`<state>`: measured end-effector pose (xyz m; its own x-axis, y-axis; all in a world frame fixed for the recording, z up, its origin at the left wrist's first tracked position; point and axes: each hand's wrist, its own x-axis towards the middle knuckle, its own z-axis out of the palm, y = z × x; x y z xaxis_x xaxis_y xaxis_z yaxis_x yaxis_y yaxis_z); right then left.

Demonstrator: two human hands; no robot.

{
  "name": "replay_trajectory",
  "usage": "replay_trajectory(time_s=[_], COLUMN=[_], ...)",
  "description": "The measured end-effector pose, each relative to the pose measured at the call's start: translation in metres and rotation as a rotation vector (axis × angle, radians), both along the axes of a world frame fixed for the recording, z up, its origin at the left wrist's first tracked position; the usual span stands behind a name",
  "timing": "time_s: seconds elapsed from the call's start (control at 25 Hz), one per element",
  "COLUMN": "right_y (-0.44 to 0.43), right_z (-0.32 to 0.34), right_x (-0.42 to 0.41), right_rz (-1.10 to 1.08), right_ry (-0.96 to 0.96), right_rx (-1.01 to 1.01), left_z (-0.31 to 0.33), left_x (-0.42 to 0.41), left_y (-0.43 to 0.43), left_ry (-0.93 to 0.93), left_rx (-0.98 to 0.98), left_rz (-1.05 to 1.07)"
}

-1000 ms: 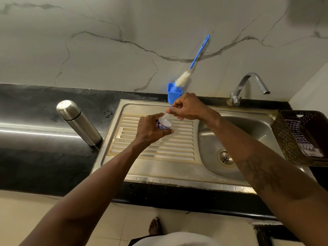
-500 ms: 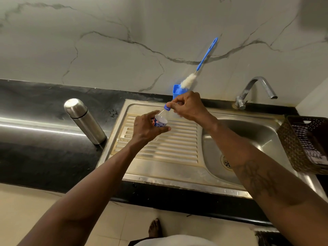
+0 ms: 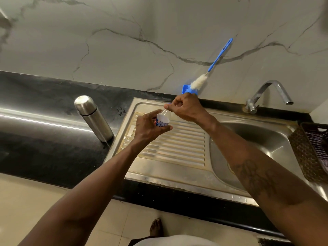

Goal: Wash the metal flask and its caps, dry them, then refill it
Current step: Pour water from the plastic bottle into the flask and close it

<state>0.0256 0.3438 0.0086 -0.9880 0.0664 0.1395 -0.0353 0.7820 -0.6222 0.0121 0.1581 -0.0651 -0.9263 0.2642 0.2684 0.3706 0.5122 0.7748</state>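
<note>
**Hands.** Your left hand [image 3: 150,128] grips the body of a small bottle [image 3: 162,119] over the sink's drainboard [image 3: 177,148]. Your right hand [image 3: 186,107] is closed, fingertips pinching the top of that bottle. The fingers hide the closure, so you cannot tell how far it is undone.

**Location of the flask.** The metal flask [image 3: 94,118] stands on the dark worktop [image 3: 44,153], just beside the left rim of the sink and apart from both hands. Its outer cap is fitted, so washing has probably not begun.

**Orientation.** The flask rests on its base with the cap end up. Its long axis is vertical; the lean toward the upper left is likely a wide-angle lens effect. The small bottle is tilted, neck up and toward the wall.

**Hazards.**
- Squeezing the thin bottle as the top releases could spurt its contents onto the drainboard or your hands.
- A loosened closure could slip from the pinch and roll toward the basin.
- The flask is tall and narrow. A sideways swing of your left forearm could topple it along the worktop.
- Wet or soapy fingers would reduce grip on its smooth steel.
</note>
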Motion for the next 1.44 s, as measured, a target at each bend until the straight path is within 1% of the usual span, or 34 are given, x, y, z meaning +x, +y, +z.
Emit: replay_trajectory(time_s=[0.04, 0.08, 0.12, 0.16, 0.2, 0.28, 0.32, 0.48, 0.64, 0.72, 0.76, 0.88, 0.92, 1.0, 1.08, 1.2, 1.28, 1.44], right_y=[-0.004, -0.005, -0.005, -0.004, -0.005, -0.008, -0.010, -0.024, -0.043, -0.050, -0.052, -0.059, -0.061, -0.064, -0.069, -0.075, -0.080, -0.085], right_z=[0.001, 0.001, 0.001, 0.001, 0.000, -0.004, -0.006, -0.008, -0.010, -0.009, -0.009, -0.010, -0.012, -0.017, -0.019, -0.021, -0.025, -0.041], right_x=[-0.003, -0.005, -0.009, -0.012, -0.014, -0.017, -0.019, -0.031, -0.042, -0.044, -0.046, -0.048, -0.050, -0.054, -0.060, -0.067, -0.071, -0.081], right_rz=[-0.044, -0.068, -0.057, -0.008, 0.088, 0.226, 0.224, 0.079, -0.128, -0.155, -0.113, 0.102, 0.133, 0.093, -0.026, -0.134, -0.132, -0.021], right_ry=[0.002, 0.018, 0.022, 0.003, -0.029, -0.024, -0.004, 0.068, 0.124, 0.109, 0.104, 0.070, 0.072, 0.113, 0.183, 0.219, 0.187, 0.020], right_rx=[0.027, 0.005, -0.059, -0.146, -0.212, -0.184, -0.163, -0.112, 0.076, 0.141, 0.122, -0.085, -0.121, -0.082, -0.016, 0.003, -0.024, -0.154], left_z=[0.000, 0.001, 0.002, 0.003, 0.005, 0.004, 0.001, -0.007, -0.007, -0.009, -0.010, -0.009, -0.008, -0.010, -0.014, -0.021, -0.024, -0.026], left_x=[-0.003, -0.006, -0.008, -0.009, -0.010, -0.013, -0.015, -0.020, -0.022, -0.025, -0.027, -0.035, -0.038, -0.042, -0.046, -0.051, -0.056, -0.066], left_y=[-0.001, -0.002, -0.003, -0.004, -0.006, -0.010, -0.013, -0.024, -0.025, -0.028, -0.030, -0.038, -0.041, -0.044, -0.043, -0.037, -0.038, -0.040], left_ry=[-0.002, -0.010, -0.021, -0.028, -0.035, -0.036, -0.030, 0.023, 0.104, 0.092, 0.079, 0.046, 0.037, 0.021, 0.027, 0.025, 0.010, 0.006], left_rx=[0.008, 0.020, 0.028, 0.041, 0.050, 0.042, 0.027, -0.016, -0.036, -0.021, -0.011, 0.043, 0.057, 0.066, 0.051, 0.060, 0.112, 0.272], left_rz=[0.005, 0.001, 0.000, -0.003, -0.010, -0.036, -0.039, 0.060, 0.126, 0.125, 0.132, 0.122, 0.098, 0.077, 0.108, 0.157, 0.154, 0.111])
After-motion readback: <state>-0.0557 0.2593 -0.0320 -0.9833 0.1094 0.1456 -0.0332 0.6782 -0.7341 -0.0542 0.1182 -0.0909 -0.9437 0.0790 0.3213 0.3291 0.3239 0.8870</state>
